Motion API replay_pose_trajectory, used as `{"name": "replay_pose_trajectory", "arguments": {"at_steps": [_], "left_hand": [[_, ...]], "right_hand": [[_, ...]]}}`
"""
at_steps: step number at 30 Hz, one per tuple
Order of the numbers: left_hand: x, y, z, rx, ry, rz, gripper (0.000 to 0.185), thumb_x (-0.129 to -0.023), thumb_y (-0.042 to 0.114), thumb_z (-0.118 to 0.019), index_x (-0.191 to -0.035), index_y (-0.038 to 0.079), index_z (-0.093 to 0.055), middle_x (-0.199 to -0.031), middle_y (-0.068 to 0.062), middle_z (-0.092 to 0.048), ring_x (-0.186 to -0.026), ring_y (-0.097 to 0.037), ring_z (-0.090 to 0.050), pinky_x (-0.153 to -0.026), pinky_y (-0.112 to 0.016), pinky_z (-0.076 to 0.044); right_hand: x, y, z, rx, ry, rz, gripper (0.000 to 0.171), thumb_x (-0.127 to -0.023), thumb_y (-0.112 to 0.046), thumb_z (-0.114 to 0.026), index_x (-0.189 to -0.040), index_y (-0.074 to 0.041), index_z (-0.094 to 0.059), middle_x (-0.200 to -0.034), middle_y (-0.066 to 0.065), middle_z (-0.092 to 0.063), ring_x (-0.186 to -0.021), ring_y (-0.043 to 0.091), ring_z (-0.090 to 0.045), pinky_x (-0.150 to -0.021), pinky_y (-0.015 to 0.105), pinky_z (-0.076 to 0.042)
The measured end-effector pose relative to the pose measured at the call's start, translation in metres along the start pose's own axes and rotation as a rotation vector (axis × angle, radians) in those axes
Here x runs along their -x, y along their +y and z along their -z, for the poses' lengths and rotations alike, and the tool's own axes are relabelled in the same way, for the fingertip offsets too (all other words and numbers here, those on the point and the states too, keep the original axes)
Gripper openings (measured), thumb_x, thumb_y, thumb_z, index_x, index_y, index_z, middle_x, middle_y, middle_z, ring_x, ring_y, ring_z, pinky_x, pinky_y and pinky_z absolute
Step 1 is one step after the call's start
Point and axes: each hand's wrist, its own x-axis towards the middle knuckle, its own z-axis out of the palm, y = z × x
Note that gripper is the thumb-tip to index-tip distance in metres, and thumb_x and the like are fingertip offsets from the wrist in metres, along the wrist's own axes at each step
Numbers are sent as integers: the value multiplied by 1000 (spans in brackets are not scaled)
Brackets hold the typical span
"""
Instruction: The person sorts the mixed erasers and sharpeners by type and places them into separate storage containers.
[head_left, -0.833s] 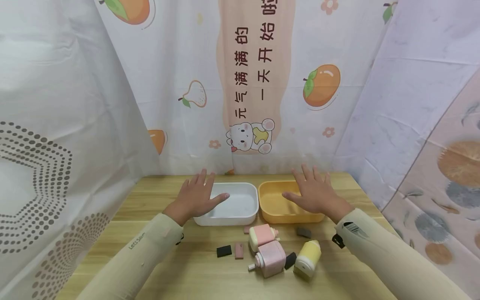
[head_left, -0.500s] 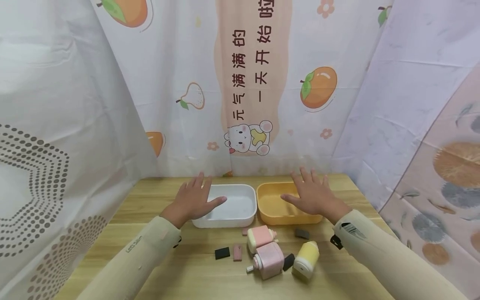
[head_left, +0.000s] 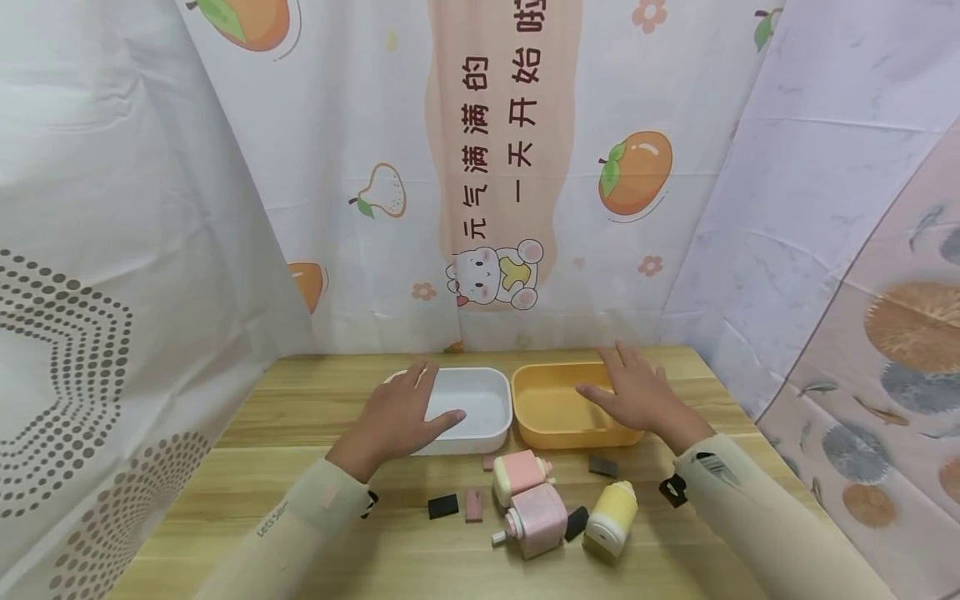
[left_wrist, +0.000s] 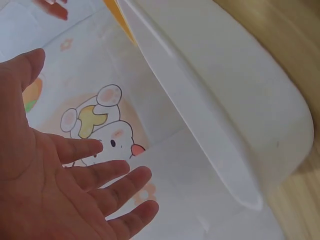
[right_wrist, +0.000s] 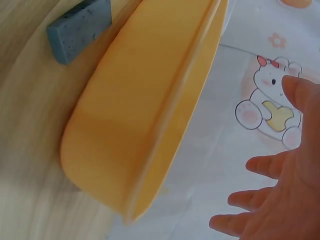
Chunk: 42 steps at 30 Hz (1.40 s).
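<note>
My left hand (head_left: 397, 417) hovers over the left side of a white tray (head_left: 468, 443), its fingers spread and holding nothing. Above the right part of a yellow-orange tray (head_left: 577, 438) is my right hand (head_left: 641, 396), likewise spread with nothing in it. In the left wrist view, the left palm and fingers (left_wrist: 107, 175) appear beside the white tray's wall (left_wrist: 240, 80). The right wrist view has the right hand (right_wrist: 285, 185) apart from the orange tray's wall (right_wrist: 120, 120). Both trays stand side by side at the table's back.
In front of the trays lie a salmon-and-cream spouted object (head_left: 520, 475), a pale pink one with a white nozzle (head_left: 538, 521) and a yellow-and-cream one (head_left: 613, 512). Small blocks lie around them: black (head_left: 443, 506), pink (head_left: 474, 505), dark grey (head_left: 603, 467). A printed curtain (head_left: 337, 108) hangs behind.
My left hand has moved a little right and lower in the head view. My right hand has shifted slightly right. The trays and the objects on the table keep their places.
</note>
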Motion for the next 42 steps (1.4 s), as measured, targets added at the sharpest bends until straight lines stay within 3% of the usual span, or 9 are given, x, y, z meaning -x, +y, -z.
{"name": "replay_pose_trajectory", "arguments": {"at_steps": [7,14,24,31,38,42], "left_hand": [[8,9,-6,83,25,-11,101,-92,72,-59,-161,4,-32,-162,-17,-41,-144,-38,-47,-115,-60,-40],[15,18,-18,152,57,-1,94,-89,65,-69,-159,10,-38,-161,-12,-44,-140,-34,-50,-111,-59,-44],[23,24,-31,257,106,-31,88,-88,58,-75,-157,13,-42,-157,-6,-48,-139,-31,-52,-112,-56,-44],[25,30,-37,299,86,-51,81,-90,55,-74,-154,15,-46,-158,-6,-48,-143,-30,-49,-115,-56,-42],[24,35,-44,370,40,-146,82,-91,61,-71,-153,14,-47,-157,-3,-48,-146,-28,-45,-118,-53,-38],[23,40,-45,411,-2,-208,78,-91,58,-72,-153,16,-49,-155,3,-50,-145,-21,-46,-118,-49,-40]], "right_hand": [[1,14,-10,-63,38,-6,88,-100,-70,-48,-164,-14,-27,-169,30,-14,-150,62,-14,-105,89,-8],[3,30,-19,-203,126,17,80,-103,-54,-56,-159,-1,-33,-166,33,-19,-150,61,-15,-113,81,-14],[5,52,-36,-299,171,8,84,-103,-55,-56,-160,2,-31,-166,33,-19,-152,56,-19,-117,75,-20],[4,61,-44,-352,152,-1,84,-104,-53,-57,-162,-1,-27,-167,32,-18,-152,56,-19,-117,75,-19],[4,66,-50,-375,122,-14,82,-103,-50,-59,-163,-5,-26,-170,28,-15,-152,55,-18,-116,76,-19],[3,68,-54,-382,115,-22,82,-103,-48,-59,-164,-5,-25,-170,27,-15,-152,55,-18,-116,75,-20]]}}
